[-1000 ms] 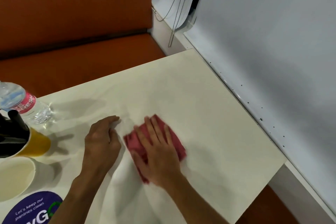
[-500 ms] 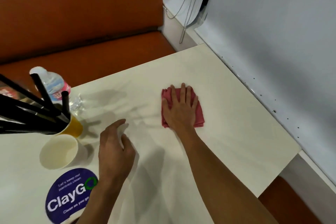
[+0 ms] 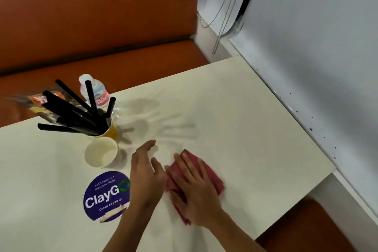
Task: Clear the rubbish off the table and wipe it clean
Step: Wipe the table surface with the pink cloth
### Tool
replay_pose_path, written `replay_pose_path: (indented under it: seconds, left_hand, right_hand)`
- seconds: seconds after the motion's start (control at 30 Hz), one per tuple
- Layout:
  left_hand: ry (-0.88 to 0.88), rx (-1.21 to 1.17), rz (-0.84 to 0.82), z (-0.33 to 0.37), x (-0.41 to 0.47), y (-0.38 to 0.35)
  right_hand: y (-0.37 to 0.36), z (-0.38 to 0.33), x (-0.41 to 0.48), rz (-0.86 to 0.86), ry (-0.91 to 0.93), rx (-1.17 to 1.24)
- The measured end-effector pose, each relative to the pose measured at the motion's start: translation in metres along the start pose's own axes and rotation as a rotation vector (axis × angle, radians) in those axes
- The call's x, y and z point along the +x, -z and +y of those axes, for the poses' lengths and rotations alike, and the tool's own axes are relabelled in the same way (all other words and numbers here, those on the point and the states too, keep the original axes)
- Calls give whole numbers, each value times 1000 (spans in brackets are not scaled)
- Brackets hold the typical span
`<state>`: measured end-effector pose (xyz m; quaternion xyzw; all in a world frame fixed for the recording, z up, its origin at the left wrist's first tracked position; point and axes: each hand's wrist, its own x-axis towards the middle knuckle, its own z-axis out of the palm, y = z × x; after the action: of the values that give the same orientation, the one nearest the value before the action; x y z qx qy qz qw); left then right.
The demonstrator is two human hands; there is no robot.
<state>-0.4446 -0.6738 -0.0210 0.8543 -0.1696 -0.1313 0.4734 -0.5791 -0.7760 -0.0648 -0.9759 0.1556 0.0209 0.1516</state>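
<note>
Right hand (image 3: 192,190) flat, fingers straight, pressing red cloth (image 3: 212,178) near table's (image 3: 245,118) front edge, left hand (image 3: 146,174) loosely open, empty, beside it.

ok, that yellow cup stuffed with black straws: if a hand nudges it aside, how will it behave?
Probably top-heavy: the black straws fan out past the yellow cup, mostly leaning one way, so a high push may tip it. Likely light, so it should slide on the smooth table. The straws look loose and could spill.
</note>
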Motion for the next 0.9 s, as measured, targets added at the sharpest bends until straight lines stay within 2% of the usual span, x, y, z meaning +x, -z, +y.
replay_pose_path:
  seconds: [0.13,0.23,0.37,0.5,0.6,0.73,0.9]
  left_hand:
    - [-83,69,-50,5,-10,-1]
    - [-169,141,-152,-1,-20,-4]
    - [-194,248,-289,-13,-38,-10]
    - [-160,359,-365,-12,-58,-17]
    - [-70,437,-348,-8,-66,-24]
    - [47,591,-394,-2,-65,-31]
    - [62,745,-471,6,-69,-29]
  right_hand:
    - [3,-1,-41,-74,-76,10]
    - [6,0,-57,-117,-114,42]
    - [12,6,-52,-24,-187,287]
    - [16,20,-57,126,-315,332]
    - [20,28,-58,125,-400,322]
    - [24,34,-57,132,-480,425]
    - [23,40,-54,78,-574,516]
